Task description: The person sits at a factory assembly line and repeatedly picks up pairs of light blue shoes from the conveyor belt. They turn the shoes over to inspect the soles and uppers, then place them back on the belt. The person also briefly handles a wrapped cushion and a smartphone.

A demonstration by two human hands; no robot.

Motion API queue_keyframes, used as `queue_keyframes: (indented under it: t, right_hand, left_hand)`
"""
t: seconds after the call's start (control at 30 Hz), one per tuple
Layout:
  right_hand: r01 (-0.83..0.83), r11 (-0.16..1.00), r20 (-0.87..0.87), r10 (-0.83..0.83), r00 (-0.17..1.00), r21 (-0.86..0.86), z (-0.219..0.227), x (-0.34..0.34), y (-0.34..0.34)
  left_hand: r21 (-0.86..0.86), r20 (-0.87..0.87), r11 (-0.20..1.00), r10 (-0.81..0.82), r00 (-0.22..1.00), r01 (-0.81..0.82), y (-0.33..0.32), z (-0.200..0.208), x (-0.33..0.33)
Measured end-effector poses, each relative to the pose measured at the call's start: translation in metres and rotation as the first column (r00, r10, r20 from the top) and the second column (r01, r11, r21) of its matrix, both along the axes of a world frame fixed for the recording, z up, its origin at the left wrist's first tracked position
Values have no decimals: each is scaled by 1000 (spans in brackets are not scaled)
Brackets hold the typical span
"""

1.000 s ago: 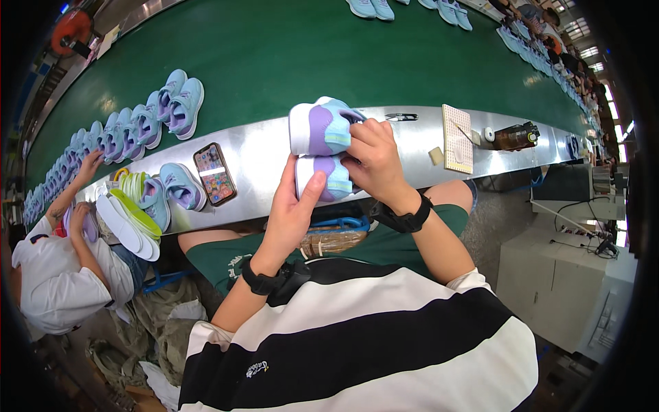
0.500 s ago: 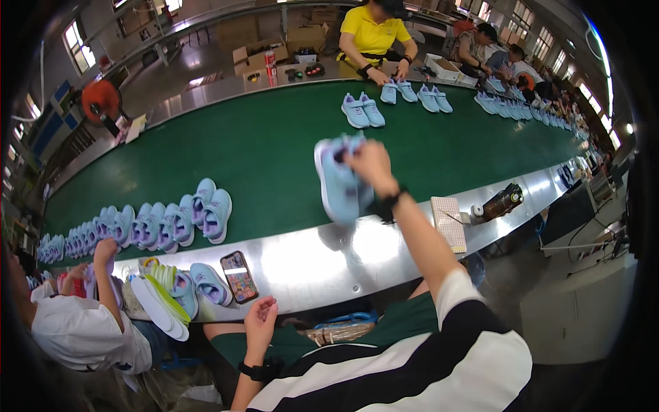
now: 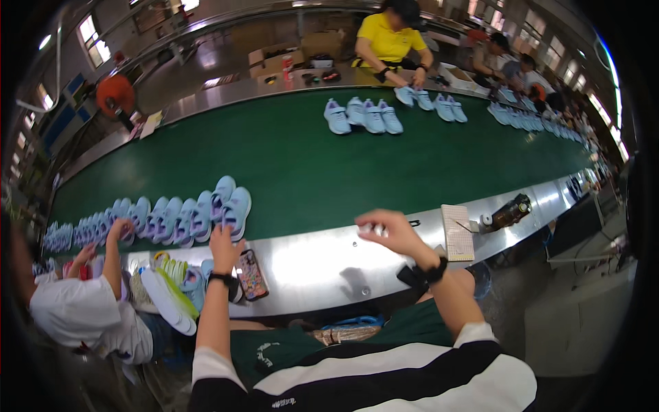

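My left hand (image 3: pixel 224 248) reaches to the nearest pair of light blue shoes with lilac linings (image 3: pixel 236 211), at the right end of a long row on the green belt. Its fingers are stretched toward the near shoe's opening and the thumb stands apart; whether they touch it I cannot tell. Above the metal table edge (image 3: pixel 316 257) hovers my right hand (image 3: pixel 390 232), fingers loosely bent with gaps between them and no shoe in it. Across the belt, two pairs of the same blue shoes (image 3: pixel 364 117) stand side by side.
A phone (image 3: pixel 252 275) lies beside my left wrist, near white and lime insoles (image 3: pixel 168 302). To the right are a notepad (image 3: pixel 456 233) and a dark bottle (image 3: pixel 510 211). A co-worker in yellow (image 3: pixel 391 41) handles shoes opposite; another in white (image 3: pixel 89 309) works at left.
The shoes my right hand held have been let go and stand across the belt beside another pair. That hand has drawn back toward me; my left hand has moved forward to the shoe row.
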State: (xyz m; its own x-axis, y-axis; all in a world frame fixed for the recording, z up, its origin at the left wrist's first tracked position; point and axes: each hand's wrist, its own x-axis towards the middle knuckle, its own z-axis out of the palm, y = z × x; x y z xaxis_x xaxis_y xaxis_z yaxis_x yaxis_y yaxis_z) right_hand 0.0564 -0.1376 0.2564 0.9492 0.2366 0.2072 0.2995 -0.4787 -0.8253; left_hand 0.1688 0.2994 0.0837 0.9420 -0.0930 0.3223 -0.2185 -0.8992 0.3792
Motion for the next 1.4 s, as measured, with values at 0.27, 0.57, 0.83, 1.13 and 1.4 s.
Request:
queue_keyframes:
  t: [0.27,0.57,0.83,1.13,1.4]
  right_hand:
    - [305,936,-523,-174,835,177,-79,-162,-16]
    - [195,981,-457,-181,871,-18,-82,-146,3]
    - [246,950,-491,-125,862,191,-124,-104,53]
    - [273,957,-421,-290,860,-102,-197,-117,35]
    - [450,725,-628,-32,778,521,-165,-107,33]
  left_hand:
    - [477,-186,871,233,955,-120,24,-47,73]
    - [436,-415,882,21,910,178,2,5,89]
    - [66,-332,898,-391,858,435,-111,69,-66]
    - [-586,-445,805,-226,867,-91,-153,12,-222]
    - [-894,-444,329,-563,697,-304,-147,-1,-189]
